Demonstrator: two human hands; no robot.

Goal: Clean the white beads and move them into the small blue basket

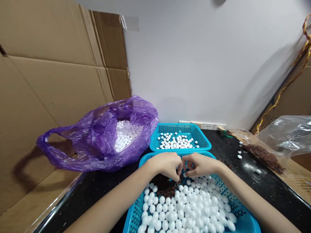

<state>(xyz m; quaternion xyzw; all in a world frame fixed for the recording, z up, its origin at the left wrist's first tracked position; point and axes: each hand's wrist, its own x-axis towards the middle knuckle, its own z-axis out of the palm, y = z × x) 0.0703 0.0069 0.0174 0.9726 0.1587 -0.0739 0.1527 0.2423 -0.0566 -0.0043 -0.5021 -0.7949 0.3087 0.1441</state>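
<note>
My left hand [170,164] hangs over the far part of a blue basket [132,213], its fingertips pinched above a heap of dark brown flakes [167,191]. Close beside it, almost touching, my right hand [200,165] has its fingers curled towards the thumb. Whatever is between the fingertips of either hand is too small or hidden to make out. White egg-shaped balls [194,207] fill most of the basket in front of the hands. One white ball shows just below the right fingertips.
Behind stands a smaller blue basket [204,140] with scattered white balls. An open purple plastic bag [97,142] of white balls leans at the left, by a cardboard sheet [48,81]. On the black tabletop [245,184] at right lie loose balls, brown flakes [264,158] and clear plastic [289,132].
</note>
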